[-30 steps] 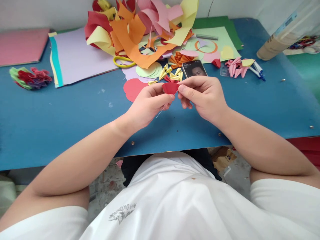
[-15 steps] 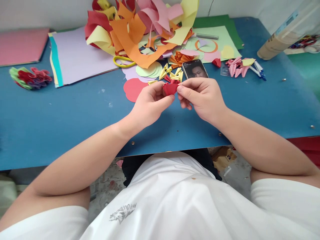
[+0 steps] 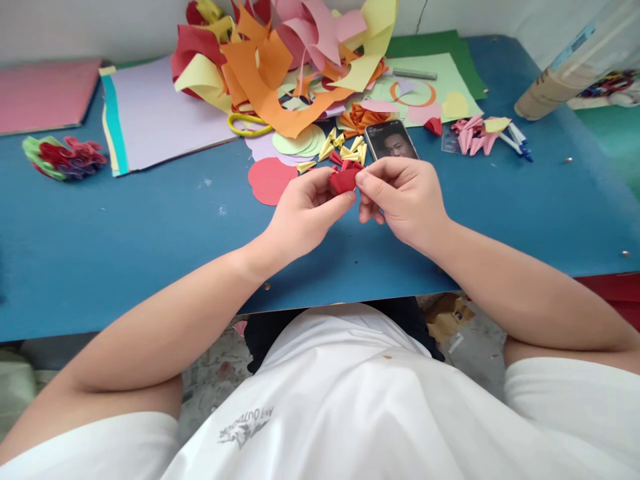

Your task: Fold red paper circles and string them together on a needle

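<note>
A folded piece of red paper is held up between both hands, above the blue table. My left hand pinches it from the left, thumb below and fingers behind. From the right, my right hand grips its edge between thumb and index finger, the other fingers curled under. Just beyond the hands lie small folded yellow paper pieces and a phone with its screen lit. Red paper circles with wavy edges rest to the left of my left hand.
Paper scraps heap at the back, with yellow-handled scissors under them. A ruffled paper bundle and lilac sheets lie left. Folded pink pieces, pens and a tall cup stand or lie right.
Both hands and the red paper have shifted very slightly to the right in view. The grip on the paper stays nearly the same.
</note>
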